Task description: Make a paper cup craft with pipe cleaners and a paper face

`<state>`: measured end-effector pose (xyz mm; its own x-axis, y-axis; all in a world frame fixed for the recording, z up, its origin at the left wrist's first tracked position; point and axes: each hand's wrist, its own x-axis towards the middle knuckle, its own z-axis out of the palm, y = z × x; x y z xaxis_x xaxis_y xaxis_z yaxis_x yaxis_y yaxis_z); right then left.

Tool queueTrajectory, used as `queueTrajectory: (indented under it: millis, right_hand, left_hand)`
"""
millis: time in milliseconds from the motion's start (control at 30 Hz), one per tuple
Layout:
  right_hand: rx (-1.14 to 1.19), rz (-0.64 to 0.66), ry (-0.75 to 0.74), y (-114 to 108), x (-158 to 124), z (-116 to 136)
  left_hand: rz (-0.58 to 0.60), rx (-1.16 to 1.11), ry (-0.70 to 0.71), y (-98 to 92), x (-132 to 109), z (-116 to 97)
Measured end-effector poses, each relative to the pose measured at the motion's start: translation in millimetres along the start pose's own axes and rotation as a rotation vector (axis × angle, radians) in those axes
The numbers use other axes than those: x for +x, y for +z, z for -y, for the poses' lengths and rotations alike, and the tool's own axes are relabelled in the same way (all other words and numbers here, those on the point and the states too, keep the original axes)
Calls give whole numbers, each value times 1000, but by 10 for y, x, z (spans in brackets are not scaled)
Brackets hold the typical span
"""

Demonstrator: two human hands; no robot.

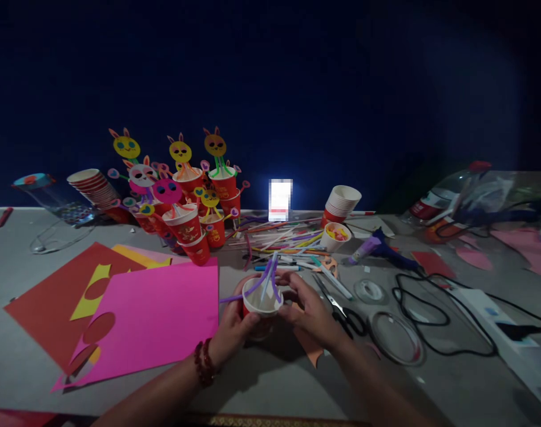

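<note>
Near forearms (164, 386) lead to left hand (235, 329) and right hand (310, 308), each grip curved partly closed, holding a paper cup (260, 305) between them.

One head-worn view looks from above the near side of the bench (24, 370), facing 12 o'clock and tilted down. It sits close over the left hand (232, 326), right hand (312, 314) and cup (264, 302), forearms entering from 7 and 5 o'clock. The dark wall (253, 89) lies farther off, towards 12.
</note>
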<state>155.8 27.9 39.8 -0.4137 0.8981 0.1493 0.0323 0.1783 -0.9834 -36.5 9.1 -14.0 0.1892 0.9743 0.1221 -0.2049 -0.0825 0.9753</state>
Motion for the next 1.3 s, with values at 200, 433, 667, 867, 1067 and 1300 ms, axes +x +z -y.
queueTrajectory:
  millis: [200, 433, 667, 867, 1067, 1300]
  right_hand:
    - [-250, -63, 29, 76, -23, -37]
    - [-72, -16, 20, -18, -22, -22]
    - [150, 24, 62, -132, -26, 36]
    - [119, 46, 54, -185, -31, -18]
    - [87, 58, 15, -226, -34, -83]
    - [85, 113, -18, -232, -10, -17]
  left_hand:
    - [-42, 10, -13, -8, -12, 68]
    - [78, -13, 77, -41, 23, -87]
    - [190, 258, 410, -196, 107, -309]
    - [195, 378, 498, -255, 164, -337]
    - [208, 394, 540, -284, 192, -385]
    - [287, 309, 511, -268, 187, -453]
